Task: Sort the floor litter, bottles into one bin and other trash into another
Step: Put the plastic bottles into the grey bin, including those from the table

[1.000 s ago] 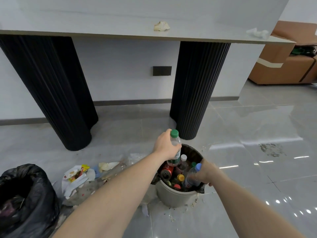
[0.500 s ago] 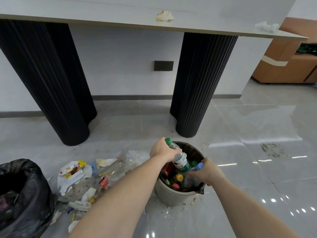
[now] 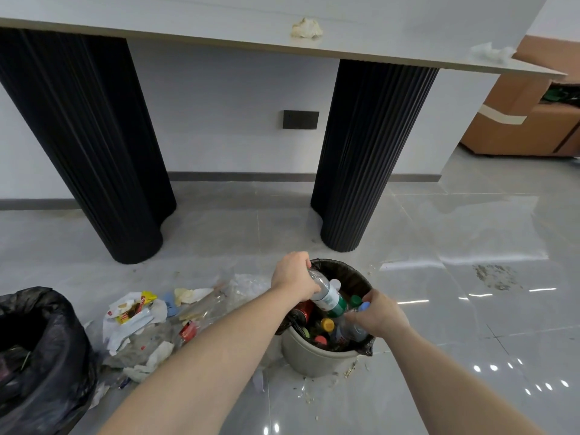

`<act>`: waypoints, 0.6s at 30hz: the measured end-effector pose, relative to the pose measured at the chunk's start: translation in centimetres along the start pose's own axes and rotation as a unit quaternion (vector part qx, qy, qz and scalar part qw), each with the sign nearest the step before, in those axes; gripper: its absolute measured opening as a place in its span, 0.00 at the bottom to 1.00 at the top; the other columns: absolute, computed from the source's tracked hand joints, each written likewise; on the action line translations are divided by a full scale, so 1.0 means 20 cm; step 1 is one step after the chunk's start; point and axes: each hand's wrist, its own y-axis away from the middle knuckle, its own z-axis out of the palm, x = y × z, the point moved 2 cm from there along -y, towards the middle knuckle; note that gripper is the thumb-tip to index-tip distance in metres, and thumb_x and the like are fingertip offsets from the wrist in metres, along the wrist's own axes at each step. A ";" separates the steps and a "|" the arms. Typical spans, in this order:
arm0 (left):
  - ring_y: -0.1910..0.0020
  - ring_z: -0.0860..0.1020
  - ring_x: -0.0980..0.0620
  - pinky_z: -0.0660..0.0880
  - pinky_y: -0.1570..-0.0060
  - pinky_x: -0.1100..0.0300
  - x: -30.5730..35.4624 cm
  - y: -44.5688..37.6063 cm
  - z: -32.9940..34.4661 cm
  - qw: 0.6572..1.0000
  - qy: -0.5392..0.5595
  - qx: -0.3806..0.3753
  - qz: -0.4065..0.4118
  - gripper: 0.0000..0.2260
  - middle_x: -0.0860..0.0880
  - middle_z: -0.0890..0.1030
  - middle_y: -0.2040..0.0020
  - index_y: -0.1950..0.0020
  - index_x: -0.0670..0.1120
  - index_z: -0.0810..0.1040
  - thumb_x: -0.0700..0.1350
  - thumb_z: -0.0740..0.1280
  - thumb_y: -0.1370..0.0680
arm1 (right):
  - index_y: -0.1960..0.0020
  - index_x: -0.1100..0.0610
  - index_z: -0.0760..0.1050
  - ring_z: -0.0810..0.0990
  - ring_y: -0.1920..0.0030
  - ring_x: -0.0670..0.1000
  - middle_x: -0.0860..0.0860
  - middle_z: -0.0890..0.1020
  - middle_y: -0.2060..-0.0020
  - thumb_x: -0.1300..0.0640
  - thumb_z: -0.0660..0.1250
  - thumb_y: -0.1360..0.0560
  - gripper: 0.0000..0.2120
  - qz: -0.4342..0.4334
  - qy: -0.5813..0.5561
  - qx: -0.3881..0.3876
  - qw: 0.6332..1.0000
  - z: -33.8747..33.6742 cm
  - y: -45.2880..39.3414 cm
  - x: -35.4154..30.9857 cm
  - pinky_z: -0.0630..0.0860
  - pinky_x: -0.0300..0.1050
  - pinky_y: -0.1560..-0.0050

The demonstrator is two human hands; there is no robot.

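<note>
Your left hand [image 3: 295,277] grips a clear bottle [image 3: 326,295] and your right hand [image 3: 381,315] a blue-capped bottle [image 3: 351,328] in the nearly full grey bin [image 3: 314,359], while wrappers [image 3: 138,321] wait beside the black bag [image 3: 40,356].

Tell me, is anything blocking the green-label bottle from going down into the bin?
Yes. The grey bin is already heaped with bottles and a red can, right under the green-label bottle that the left hand holds. The right hand grips a blue-capped bottle there.
</note>
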 end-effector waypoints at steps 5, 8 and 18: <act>0.51 0.78 0.49 0.76 0.58 0.59 -0.10 -0.06 -0.01 0.998 -0.027 -0.043 -0.035 0.22 0.51 0.80 0.50 0.48 0.49 0.78 0.49 0.83 0.37 | 0.42 0.50 0.76 0.80 0.55 0.48 0.46 0.80 0.55 0.39 0.75 0.34 0.26 -0.024 0.004 0.024 0.999 0.00 -0.01 -0.02 0.81 0.46 0.53; 0.52 0.78 0.50 0.76 0.60 0.58 -0.11 -0.08 -0.01 0.996 -0.042 -0.062 -0.041 0.23 0.51 0.80 0.50 0.50 0.50 0.78 0.49 0.84 0.39 | 0.43 0.49 0.77 0.80 0.55 0.48 0.45 0.80 0.56 0.40 0.74 0.33 0.23 -0.031 -0.003 0.035 0.999 0.00 -0.02 -0.02 0.82 0.48 0.52; 0.39 0.76 0.43 0.76 0.39 0.50 -0.18 -0.05 0.07 0.996 -0.058 -0.074 0.002 0.34 0.47 0.70 0.35 0.28 0.48 0.72 0.62 0.76 0.29 | 0.40 0.51 0.77 0.80 0.52 0.50 0.48 0.80 0.52 0.44 0.73 0.32 0.23 -0.040 -0.004 0.008 0.999 0.00 0.00 -0.01 0.80 0.46 0.51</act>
